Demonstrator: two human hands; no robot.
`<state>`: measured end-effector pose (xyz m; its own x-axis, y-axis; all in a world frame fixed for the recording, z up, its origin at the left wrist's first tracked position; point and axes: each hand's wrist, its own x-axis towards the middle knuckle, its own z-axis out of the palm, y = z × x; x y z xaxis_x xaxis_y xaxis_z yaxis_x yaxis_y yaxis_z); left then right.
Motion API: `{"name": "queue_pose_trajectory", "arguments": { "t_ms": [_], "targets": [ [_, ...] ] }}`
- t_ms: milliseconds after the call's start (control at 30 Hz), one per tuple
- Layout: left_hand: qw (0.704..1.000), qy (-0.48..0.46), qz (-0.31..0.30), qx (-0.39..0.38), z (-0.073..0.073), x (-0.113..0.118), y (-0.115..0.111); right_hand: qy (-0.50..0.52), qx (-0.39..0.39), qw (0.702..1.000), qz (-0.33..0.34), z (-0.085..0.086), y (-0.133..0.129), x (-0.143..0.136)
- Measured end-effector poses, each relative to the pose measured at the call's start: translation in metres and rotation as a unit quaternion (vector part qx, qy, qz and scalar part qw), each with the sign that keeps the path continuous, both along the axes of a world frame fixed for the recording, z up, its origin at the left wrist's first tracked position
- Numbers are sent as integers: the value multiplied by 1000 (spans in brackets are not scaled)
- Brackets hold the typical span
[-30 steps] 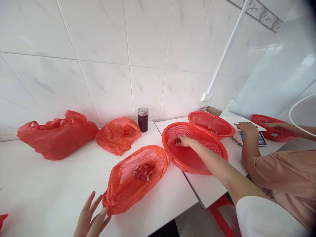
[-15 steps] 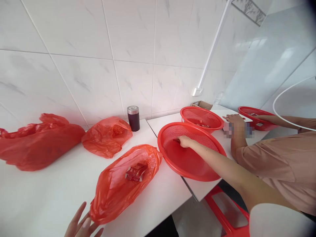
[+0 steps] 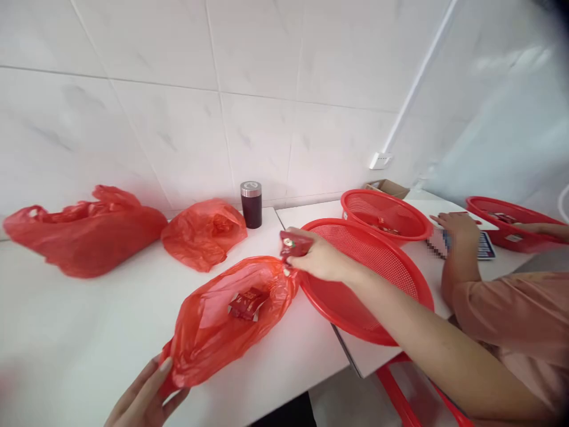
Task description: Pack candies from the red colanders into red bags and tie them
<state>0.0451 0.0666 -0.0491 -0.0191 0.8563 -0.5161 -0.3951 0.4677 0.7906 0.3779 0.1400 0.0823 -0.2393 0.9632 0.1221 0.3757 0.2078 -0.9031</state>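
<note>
My right hand (image 3: 322,258) grips a small dark red packet (image 3: 293,244) above the far end of an opened red plastic bag (image 3: 208,344). A similar red packet (image 3: 249,303) lies inside that bag. At the bag's near end, my left hand (image 3: 144,394) pinches the rim between thumb and fingers. Beneath my right forearm stands a large red mesh basket (image 3: 368,308); its visible inner floor shows bare red plastic.
Behind lie a full, knotted red bag (image 3: 89,243), a crumpled red bag (image 3: 202,234) and a dark tumbler (image 3: 252,206). A second basket (image 3: 386,207) holds packets. At right a co-worker's hand (image 3: 460,228) rests by a scale (image 3: 486,246), near another basket (image 3: 511,237).
My right hand has come out of the large basket, moving left with a red packet to the bag. My left hand has closed on the bag's near rim. The view has shifted slightly.
</note>
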Motion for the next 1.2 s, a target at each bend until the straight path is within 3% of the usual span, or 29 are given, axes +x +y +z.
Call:
{"name": "queue_pose_trajectory", "arguments": {
  "t_ms": [67, 133, 267, 367, 500, 600, 767, 833, 867, 933, 1000, 1067, 1133, 1200],
  "targets": [
    [999, 6, -14, 51, 20, 14, -1, 36, -17, 996, 79, -7, 0, -36],
    [997, 8, -7, 79, 34, 23, -1, -6, -55, 992, 115, -21, 3, -65],
    [995, 7, 12, 95, 42, 23, -3, -84, -122, 980, 133, -45, 11, -93],
    [994, 8, 31, 100, 40, 17, -7, -169, -130, 965, 153, -49, 11, -99],
    [993, 16, 44, 106, 40, 10, -11, -303, -78, 935, 165, -40, 4, -100],
    [993, 19, 43, 108, 39, 6, -13, -335, -56, 928, 154, -38, 2, -98],
    [993, 11, 48, 108, 37, 3, -15, -434, -37, 884, 168, -57, -1, -94],
    [993, 6, 53, 106, 36, 2, -16, -441, -34, 876, 194, -55, -4, -90],
    [993, 6, 54, 104, 37, 1, -17, -418, -27, 886, 201, -47, -6, -86],
    [993, 9, 55, 99, 37, -1, -17, -332, -4, 926, 177, -24, -13, -70],
    [994, 12, 53, 97, 36, -5, -18, -258, 19, 962, 89, -1, -27, -41],
    [994, 15, 52, 97, 33, -11, -18, -286, 26, 957, -39, 6, -50, -9],
    [994, 20, 52, 93, 28, -17, -16, -378, -3, 920, -101, -13, -81, 15],
    [995, 23, 53, 86, 22, -22, -12, -434, 3, 896, -94, -51, -115, 21]
  ]
}}
